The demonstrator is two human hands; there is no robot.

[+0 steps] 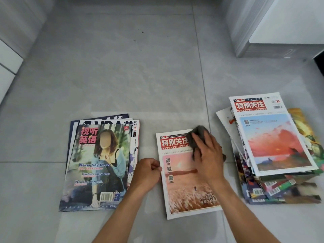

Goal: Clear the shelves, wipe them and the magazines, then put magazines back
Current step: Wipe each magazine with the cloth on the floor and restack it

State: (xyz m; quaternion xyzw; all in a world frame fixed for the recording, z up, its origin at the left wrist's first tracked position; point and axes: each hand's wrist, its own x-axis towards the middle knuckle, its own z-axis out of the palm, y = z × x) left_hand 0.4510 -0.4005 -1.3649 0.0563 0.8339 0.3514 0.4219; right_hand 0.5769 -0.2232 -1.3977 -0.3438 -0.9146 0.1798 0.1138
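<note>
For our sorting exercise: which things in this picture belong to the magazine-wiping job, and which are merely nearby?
Belongs to the job:
grey cloth under the right hand
middle magazine, steadied by the left hand
left pile
right pile

Merely nearby:
white cabinet
floor tiles

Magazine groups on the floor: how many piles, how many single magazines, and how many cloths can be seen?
Piles of magazines: 2, the left pile and the right pile
Single magazine between them: 1
Grey cloth under the right hand: 1
Total: 4
</note>
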